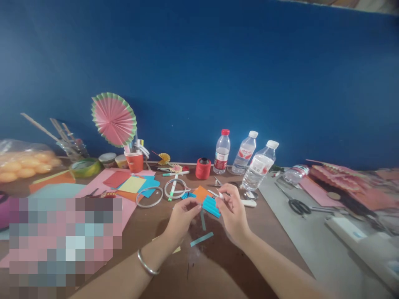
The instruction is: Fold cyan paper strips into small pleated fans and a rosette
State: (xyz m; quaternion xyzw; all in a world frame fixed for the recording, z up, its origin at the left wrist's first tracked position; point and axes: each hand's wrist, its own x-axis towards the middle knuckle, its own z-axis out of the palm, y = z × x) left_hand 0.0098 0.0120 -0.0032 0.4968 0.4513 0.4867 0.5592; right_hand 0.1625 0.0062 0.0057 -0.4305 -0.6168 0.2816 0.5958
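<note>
A small piece of pleated blue paper (211, 206) is held up between my two hands above the brown table. My left hand (182, 220) is closed in a pinch at its left edge. At the paper's right side, my right hand (232, 214) is closed, thumb and fingers together on it. Something small and white shows at the right fingertips; I cannot make out what it is. Just behind lie an orange paper square (202, 192) and a small folded blue fan (188, 195). Two pale blue paper strips (202, 239) rest on the table below the hands.
Behind the hands stand a red thread spool (203, 169) and three water bottles (222, 153). Clear rings (150, 197) and coloured paper sheets (132, 185) lie left, near a red cup (134, 161) with a pleated fan (114, 119). Black-handled scissors (298, 207) lie right.
</note>
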